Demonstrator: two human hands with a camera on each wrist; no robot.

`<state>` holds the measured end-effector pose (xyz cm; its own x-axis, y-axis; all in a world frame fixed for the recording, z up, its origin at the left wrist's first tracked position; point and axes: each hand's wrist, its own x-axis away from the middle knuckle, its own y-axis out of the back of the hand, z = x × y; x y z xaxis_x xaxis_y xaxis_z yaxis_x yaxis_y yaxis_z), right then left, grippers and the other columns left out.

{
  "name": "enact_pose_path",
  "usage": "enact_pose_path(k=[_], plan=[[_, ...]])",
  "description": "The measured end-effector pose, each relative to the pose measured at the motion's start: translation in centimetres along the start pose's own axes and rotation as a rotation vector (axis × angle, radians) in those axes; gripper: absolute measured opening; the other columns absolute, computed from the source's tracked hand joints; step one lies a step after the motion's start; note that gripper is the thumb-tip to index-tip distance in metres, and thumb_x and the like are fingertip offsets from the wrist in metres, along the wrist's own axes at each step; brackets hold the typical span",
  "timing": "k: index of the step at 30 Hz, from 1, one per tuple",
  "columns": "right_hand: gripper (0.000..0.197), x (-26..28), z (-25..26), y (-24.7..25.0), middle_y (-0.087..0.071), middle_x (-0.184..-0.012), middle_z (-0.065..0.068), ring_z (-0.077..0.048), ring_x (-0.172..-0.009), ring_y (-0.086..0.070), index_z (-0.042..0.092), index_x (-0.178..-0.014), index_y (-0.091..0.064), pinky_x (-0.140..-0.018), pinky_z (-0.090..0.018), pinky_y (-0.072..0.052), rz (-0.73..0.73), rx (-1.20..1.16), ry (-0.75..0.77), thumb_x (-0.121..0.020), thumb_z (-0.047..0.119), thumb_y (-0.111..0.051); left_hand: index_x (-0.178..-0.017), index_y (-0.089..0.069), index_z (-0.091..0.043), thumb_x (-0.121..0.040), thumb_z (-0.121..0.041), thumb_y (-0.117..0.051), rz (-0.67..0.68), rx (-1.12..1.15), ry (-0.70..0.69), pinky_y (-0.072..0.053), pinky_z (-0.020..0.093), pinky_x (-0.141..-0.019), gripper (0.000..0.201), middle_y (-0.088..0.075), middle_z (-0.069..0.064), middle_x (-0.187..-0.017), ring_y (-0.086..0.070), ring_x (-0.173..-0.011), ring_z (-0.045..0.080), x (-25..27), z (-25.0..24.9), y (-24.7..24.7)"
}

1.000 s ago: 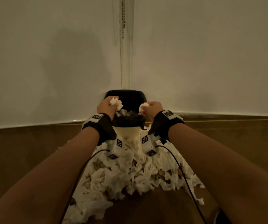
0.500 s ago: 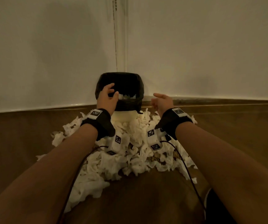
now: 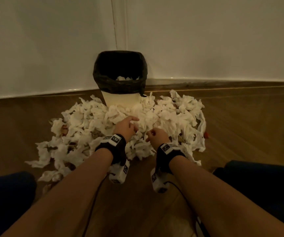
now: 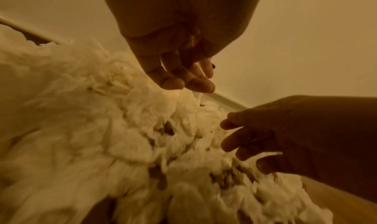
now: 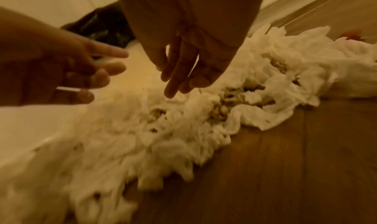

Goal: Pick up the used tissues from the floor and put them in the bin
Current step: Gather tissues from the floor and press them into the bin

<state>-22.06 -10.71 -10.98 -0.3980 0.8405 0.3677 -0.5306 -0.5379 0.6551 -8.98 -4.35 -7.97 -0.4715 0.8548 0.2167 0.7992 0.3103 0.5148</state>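
Note:
A cream bin point(image 3: 120, 98) with a black liner point(image 3: 120, 82) stands in the wall corner, with a few white tissues point(image 3: 127, 77) inside. A wide pile of crumpled used tissues point(image 3: 86, 124) covers the floor in front of it. My left hand point(image 3: 132, 125) hovers low over the middle of the pile, fingers loosely spread and holding nothing. In the left wrist view its fingertips point(image 4: 197, 85) just reach a tissue point(image 4: 155, 104). My right hand point(image 3: 150, 135) is beside it, fingers relaxed and empty, and it hangs just above the pile point(image 5: 183, 114) in the right wrist view.
White walls point(image 3: 206, 40) meet behind the bin. The floor point(image 3: 249, 125) is brown wood. A small red scrap point(image 3: 205, 134) lies at the pile's right edge. My knees in dark blue point(image 3: 9, 194) point(image 3: 261, 185) flank my arms, and cables trail from the wrist cameras.
A second ago both hands held tissues at the bin's rim. They let them go, then drew back and down to the pile, now empty.

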Motion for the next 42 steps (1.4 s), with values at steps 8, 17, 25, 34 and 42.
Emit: enact_pose_path(k=[8, 17, 25, 34, 42], plan=[[0.031, 3.1, -2.2, -4.3, -0.045, -0.13, -0.007, -0.03, -0.118, -0.038, 0.017, -0.123, -0.055, -0.094, -0.037, -0.039, 0.202, 0.642, 0.423, -0.094, 0.026, -0.05, -0.105, -0.061, -0.024, -0.095, -0.013, -0.034, 0.013, -0.119, 0.068, -0.055, 0.034, -0.07, 0.031, -0.063, -0.01, -0.076, -0.064, -0.073, 0.02, 2.1, 4.5, -1.4], [0.04, 4.2, -3.7, -6.0, -0.034, -0.143, -0.011, -0.032, -0.13, -0.031, 0.013, -0.136, -0.044, -0.108, -0.037, -0.028, 0.336, 0.841, 0.448, -0.097, 0.012, -0.043, -0.09, -0.061, -0.031, -0.093, -0.014, -0.035, -0.004, -0.195, 0.117, -0.053, 0.027, -0.061, 0.031, -0.063, -0.015, -0.071, -0.062, -0.065, 0.009, 3.7, 7.5, -1.8], [0.024, 2.8, -4.2, -5.7, -0.064, -0.108, -0.011, -0.023, -0.095, -0.062, 0.007, -0.109, -0.068, -0.082, -0.029, -0.047, 0.275, 0.108, -0.052, -0.09, 0.004, -0.054, -0.097, -0.068, -0.017, -0.092, -0.009, -0.04, -0.004, -0.362, -0.001, -0.049, 0.034, -0.083, 0.03, -0.065, 0.007, -0.102, -0.059, -0.094, 0.022, 4.7, 8.4, -1.7], [0.046, 3.9, -5.0, -1.6, -0.049, -0.137, -0.009, -0.015, -0.072, -0.069, 0.007, -0.147, -0.027, -0.066, -0.015, -0.053, 0.364, -1.377, -0.496, -0.101, 0.002, -0.028, -0.124, -0.051, -0.025, -0.09, -0.017, -0.052, 0.162, -0.697, -0.152, -0.046, 0.034, -0.094, 0.035, -0.037, 0.003, -0.132, -0.04, -0.121, 0.02, 5.9, 7.7, -4.1], [0.049, 5.7, -7.2, -0.4, -0.065, -0.073, -0.008, -0.016, -0.04, -0.053, 0.021, -0.136, -0.045, -0.043, -0.025, -0.051, 0.31, -1.652, -0.561, -0.091, 0.04, -0.055, -0.138, -0.035, -0.025, -0.095, -0.017, -0.044, 0.317, -0.939, -0.095, -0.035, 0.04, -0.104, 0.045, -0.019, 0.012, -0.148, -0.024, -0.134, 0.034, 6.0, 9.0, -6.1]])
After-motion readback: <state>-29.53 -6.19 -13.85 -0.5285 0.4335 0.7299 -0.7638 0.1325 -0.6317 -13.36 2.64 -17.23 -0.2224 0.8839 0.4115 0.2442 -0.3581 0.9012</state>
